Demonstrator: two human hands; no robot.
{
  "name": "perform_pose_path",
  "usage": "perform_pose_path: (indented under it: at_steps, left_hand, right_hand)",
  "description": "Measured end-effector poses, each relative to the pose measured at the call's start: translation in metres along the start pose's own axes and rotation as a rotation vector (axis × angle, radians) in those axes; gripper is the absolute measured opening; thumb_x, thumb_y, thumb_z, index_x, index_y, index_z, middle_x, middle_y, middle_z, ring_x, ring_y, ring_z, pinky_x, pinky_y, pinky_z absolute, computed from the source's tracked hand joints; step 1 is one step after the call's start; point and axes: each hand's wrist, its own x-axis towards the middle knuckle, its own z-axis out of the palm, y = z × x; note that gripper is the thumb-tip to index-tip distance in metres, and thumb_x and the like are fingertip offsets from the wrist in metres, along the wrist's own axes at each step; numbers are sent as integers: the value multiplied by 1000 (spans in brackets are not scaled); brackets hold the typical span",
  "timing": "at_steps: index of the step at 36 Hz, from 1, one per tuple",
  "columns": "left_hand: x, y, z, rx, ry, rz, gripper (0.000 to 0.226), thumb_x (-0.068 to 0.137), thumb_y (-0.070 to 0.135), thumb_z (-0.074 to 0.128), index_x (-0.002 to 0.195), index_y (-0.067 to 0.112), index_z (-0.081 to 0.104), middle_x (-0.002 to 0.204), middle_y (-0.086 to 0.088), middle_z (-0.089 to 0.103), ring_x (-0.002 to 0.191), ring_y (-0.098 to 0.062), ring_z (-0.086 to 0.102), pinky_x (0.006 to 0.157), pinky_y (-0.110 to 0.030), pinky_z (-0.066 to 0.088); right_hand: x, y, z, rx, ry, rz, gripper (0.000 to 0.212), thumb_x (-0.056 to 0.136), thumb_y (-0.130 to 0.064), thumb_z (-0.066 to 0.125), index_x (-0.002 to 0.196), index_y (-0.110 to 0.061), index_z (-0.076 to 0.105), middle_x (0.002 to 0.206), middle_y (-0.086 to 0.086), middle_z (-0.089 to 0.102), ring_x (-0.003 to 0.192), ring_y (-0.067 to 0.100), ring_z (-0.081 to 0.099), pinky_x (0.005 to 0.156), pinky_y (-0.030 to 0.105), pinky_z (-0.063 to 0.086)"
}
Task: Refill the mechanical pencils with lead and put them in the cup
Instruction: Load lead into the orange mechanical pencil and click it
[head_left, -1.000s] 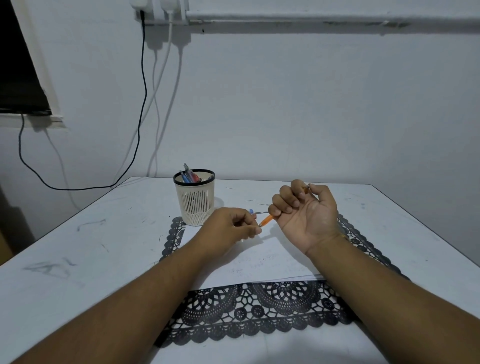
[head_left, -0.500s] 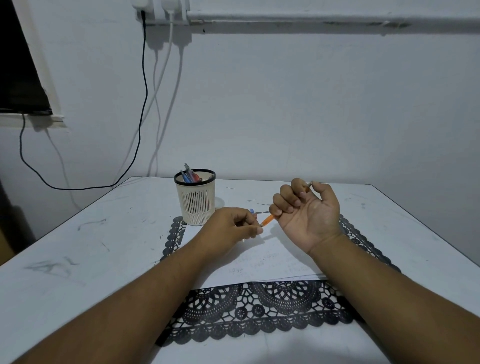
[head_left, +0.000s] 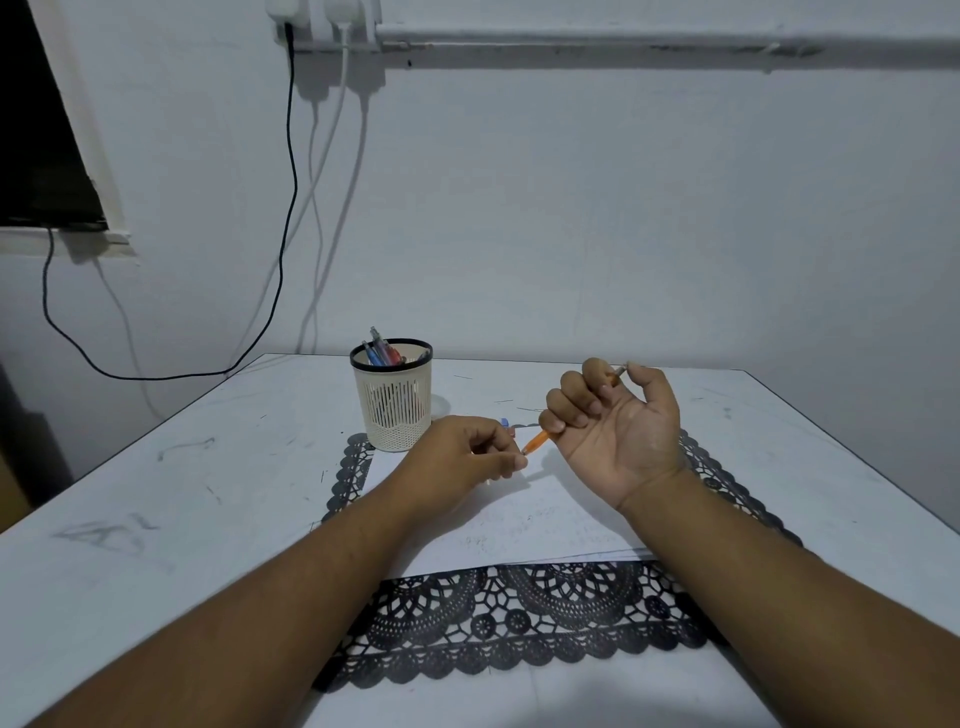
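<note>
**Orange pencil held palm-up, left fingertips at its tip**

White table (head_left: 156, 493) stood against a pale wall, with a black cable (head_left: 288, 218) and a white cable (head_left: 337, 156) hanging from sockets near the top of the view. A black lace mat (head_left: 519, 634) lay on the table with a sheet of white paper (head_left: 519, 525) on it.

The right hand (head_left: 618, 436) was turned palm up, fingers curled round an orange mechanical pencil (head_left: 537, 441). The pencil's pointed end stuck out past the little finger towards the left; its other end showed between forefinger and thumb.

The left hand (head_left: 462, 457) was knuckles up, thumb and fingertips pinched together right at the pencil's tip. Whatever they pinched was too small to make out, possibly a lead.

A cream mesh cup (head_left: 395, 405) with a black rim stood upright at the mat's far left corner, just behind the left hand, with blue and red pens or pencils (head_left: 382, 353) inside. A small blue object (head_left: 505, 423) lay on the table beyond the left fingers, partly hidden.
</note>
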Motion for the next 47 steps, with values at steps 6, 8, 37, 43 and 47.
perform_pose_path:
  at_steps: [6,8,37,43,47]
  left_hand:
    - [-1,1,0,-10,3,-4,15,88,15,79,75,20,76,69,5,69,67,-7,56,69,-26,43]
    - [0,1,0,4,2,-2,14,88,16,79,75,20,76,70,4,69,68,-8,56,70,-29,44]
    - [1,-3,-1,15,-9,3,12,87,19,80,76,20,76,72,3,70,69,-10,56,71,-32,44]
    - [0,0,-1,-1,-5,6,15,87,17,80,74,23,77,70,5,68,68,-10,56,71,-30,44]
    - [0,-1,-1,6,-7,2,15,87,16,79,74,23,76,69,6,67,67,-9,55,69,-27,44]
  right_hand:
    - [0,-1,-2,-6,10,-1,27,84,-36,41,64,-19,36,63,0,25,57,17,23,57,31,32]
    - [0,-1,-1,-19,7,-4,26,83,-34,41,63,-19,35,63,0,25,57,17,23,57,32,31]
    - [0,0,-2,-13,10,2,29,84,-37,41,62,-19,36,62,-1,25,61,18,18,58,32,30]
    - [0,-1,-1,-36,6,-3,26,82,-34,40,62,-19,35,62,0,24,61,18,16,57,32,31]
    - [-1,0,-1,-17,8,6,29,85,-37,41,63,-18,36,63,0,24,62,18,17,58,32,31]
